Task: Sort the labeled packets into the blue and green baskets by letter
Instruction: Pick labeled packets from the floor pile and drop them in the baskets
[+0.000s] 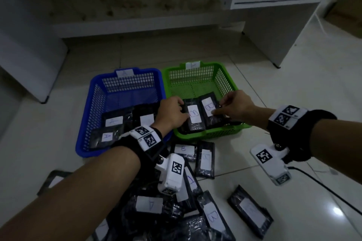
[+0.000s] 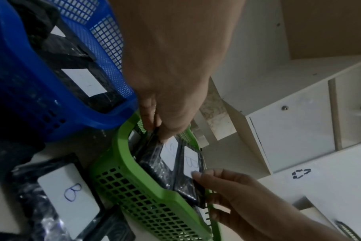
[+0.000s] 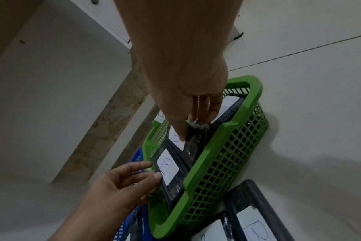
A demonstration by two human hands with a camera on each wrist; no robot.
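Two black packets labelled B lie side by side in the green basket (image 1: 210, 135). My left hand (image 1: 183, 110) pinches the left B packet (image 1: 194, 123) at its far left edge, with the thumb on top by the label. My right hand (image 1: 217, 106) pinches the right B packet (image 1: 208, 106), thumb on its label and fingers at its right edge. The left wrist view shows my left hand (image 2: 159, 128) and right hand (image 2: 204, 184) on these packets. The blue basket (image 1: 84, 123) to the left holds packets, one labelled A (image 1: 106, 137).
A heap of labelled black packets covers the floor in front of the baskets, among them an A packet (image 1: 149, 204) and a B packet (image 1: 212, 217). A black cable (image 1: 323, 186) runs along the tiles at right. White cabinets stand behind and at both sides.
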